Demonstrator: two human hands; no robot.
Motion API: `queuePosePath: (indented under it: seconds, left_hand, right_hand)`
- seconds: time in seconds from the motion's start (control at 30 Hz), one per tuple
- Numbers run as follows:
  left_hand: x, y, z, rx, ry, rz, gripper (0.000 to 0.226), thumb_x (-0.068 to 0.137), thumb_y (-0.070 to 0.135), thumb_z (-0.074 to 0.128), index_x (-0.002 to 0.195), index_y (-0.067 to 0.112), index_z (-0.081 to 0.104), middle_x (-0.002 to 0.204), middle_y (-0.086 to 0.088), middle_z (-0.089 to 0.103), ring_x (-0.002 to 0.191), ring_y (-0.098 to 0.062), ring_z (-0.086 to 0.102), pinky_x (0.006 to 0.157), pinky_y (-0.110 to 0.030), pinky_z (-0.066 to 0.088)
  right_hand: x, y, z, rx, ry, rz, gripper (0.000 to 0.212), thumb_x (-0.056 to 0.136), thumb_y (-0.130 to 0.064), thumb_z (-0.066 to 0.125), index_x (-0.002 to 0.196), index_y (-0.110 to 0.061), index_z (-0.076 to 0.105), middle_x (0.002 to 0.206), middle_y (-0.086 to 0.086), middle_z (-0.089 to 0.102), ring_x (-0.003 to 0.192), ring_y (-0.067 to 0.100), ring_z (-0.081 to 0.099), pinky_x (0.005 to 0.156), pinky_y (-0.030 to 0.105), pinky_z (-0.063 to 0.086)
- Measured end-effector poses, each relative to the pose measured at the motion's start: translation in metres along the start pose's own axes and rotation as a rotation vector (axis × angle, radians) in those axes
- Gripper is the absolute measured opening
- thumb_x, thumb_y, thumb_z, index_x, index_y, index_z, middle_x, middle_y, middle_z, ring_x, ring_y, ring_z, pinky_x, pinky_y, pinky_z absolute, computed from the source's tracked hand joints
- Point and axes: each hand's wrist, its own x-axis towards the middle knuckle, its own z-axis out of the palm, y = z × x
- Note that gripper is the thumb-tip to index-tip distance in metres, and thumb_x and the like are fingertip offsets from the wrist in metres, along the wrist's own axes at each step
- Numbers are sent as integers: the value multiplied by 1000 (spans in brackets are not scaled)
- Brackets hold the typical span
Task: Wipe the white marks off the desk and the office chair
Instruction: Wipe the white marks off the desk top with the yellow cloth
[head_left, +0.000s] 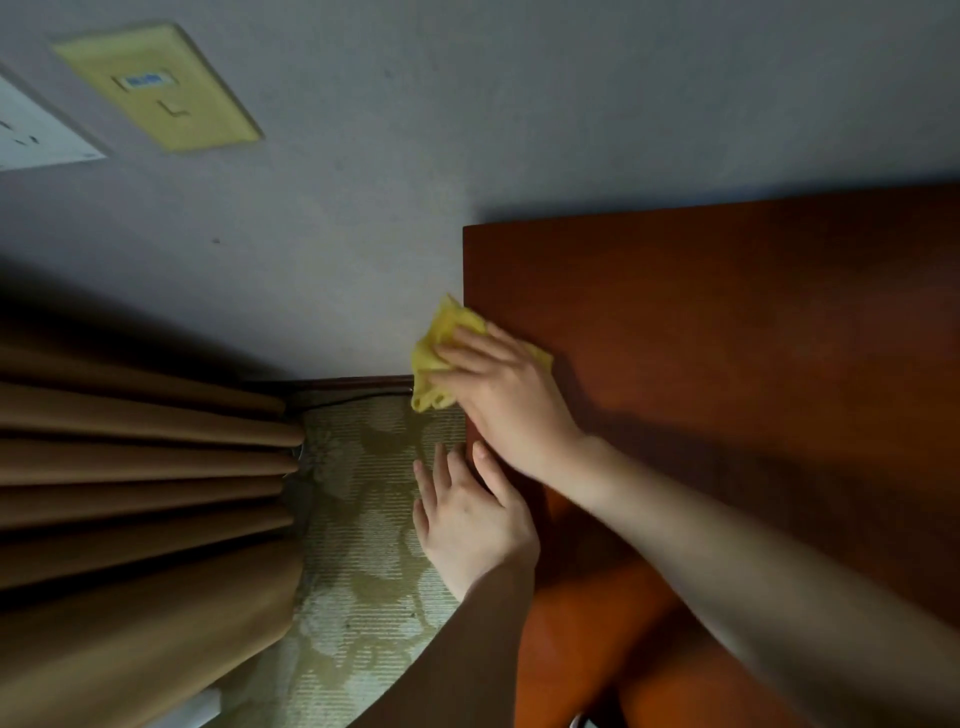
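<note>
The reddish-brown desk top (727, 332) fills the right side. At its left edge my right hand (504, 400) holds a bunched yellow cloth (436, 358) and presses it against the edge, with part of the cloth hanging over the side. Just below it, my left hand (467, 519) rests with straight fingers against the desk's left side, thumb on the edge. An orange padded chair part (587, 639) shows at the bottom, under my right forearm. No white marks show on the desk or the chair.
Brown pleated curtains (140, 467) hang at the left. Patterned beige carpet (363, 519) lies between the curtains and the desk. The grey wall (467, 130) carries a yellow socket plate (156, 88) and a white plate (36, 130). A dark cable (343, 399) runs along the skirting.
</note>
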Motion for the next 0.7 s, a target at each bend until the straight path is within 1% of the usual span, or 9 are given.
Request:
queuePosePath:
  seconds: [0.07, 0.13, 0.17, 0.2, 0.3, 0.43, 0.53, 0.63, 0.7]
  left_hand:
    - [-1, 2, -1, -20, 17, 3, 62, 96, 47, 13, 136, 17, 50, 147, -1, 43, 143, -18, 23, 114, -36, 19]
    - [-2, 3, -2, -36, 19, 20, 67, 89, 46, 9, 133, 19, 52, 146, 0, 44, 143, -18, 23, 113, -36, 20]
    - [-2, 3, -3, -40, 9, 24, 68, 88, 45, 8, 134, 19, 50, 147, 2, 42, 144, -17, 22, 114, -36, 19]
    - [-2, 3, -4, -43, 2, 26, 69, 87, 44, 7, 136, 19, 48, 148, 2, 41, 144, -16, 21, 114, -35, 18]
    - [-2, 4, -5, -41, 18, 24, 69, 88, 43, 8, 136, 16, 49, 147, 0, 43, 143, -18, 23, 113, -36, 18]
    - [-2, 3, -5, -38, 6, 3, 57, 99, 40, 12, 134, 16, 51, 145, 0, 45, 142, -20, 26, 114, -39, 17]
    - [-2, 2, -5, -49, -10, -1, 51, 99, 39, 20, 132, 17, 52, 143, -2, 47, 141, -21, 28, 114, -40, 20]
    - [-2, 3, -6, -54, -12, 7, 51, 99, 39, 21, 133, 16, 52, 142, -2, 48, 140, -21, 29, 113, -40, 21]
    - [-2, 3, -6, -48, -19, 6, 53, 98, 40, 20, 134, 16, 51, 143, -3, 47, 140, -21, 30, 114, -38, 20]
  right_hand:
    - [-29, -9, 1, 23, 40, 44, 28, 83, -13, 60, 109, -15, 72, 125, 5, 63, 124, 26, 51, 110, 41, 32]
    - [-53, -12, -1, 69, 99, 106, 31, 86, -22, 50, 105, -15, 73, 120, 6, 65, 119, 25, 56, 105, 44, 38]
    - [-63, -12, -3, 78, 129, 132, 34, 87, -23, 45, 104, -16, 73, 119, 5, 66, 117, 24, 58, 103, 44, 40]
    - [-72, -9, -4, 75, 149, 157, 33, 88, -22, 45, 104, -17, 74, 119, 4, 66, 117, 23, 58, 103, 43, 41]
    - [-96, 9, -10, 51, 160, 212, 27, 88, -14, 58, 110, -20, 72, 125, 1, 63, 124, 19, 52, 107, 40, 37]
    - [-100, 46, -28, -23, 134, 248, 39, 81, -2, 68, 116, -18, 69, 129, 4, 60, 125, 23, 51, 108, 43, 34]
    - [-90, 80, -46, -39, 140, 329, 40, 85, 0, 63, 122, -15, 63, 134, 8, 55, 129, 26, 47, 109, 44, 30]
    - [-71, 113, -62, -32, 181, 431, 38, 92, -4, 55, 128, -14, 58, 139, 9, 50, 134, 25, 40, 113, 39, 25]
    - [-57, 132, -69, -49, 227, 476, 38, 94, -5, 51, 131, -14, 56, 141, 10, 47, 135, 25, 38, 113, 39, 27]
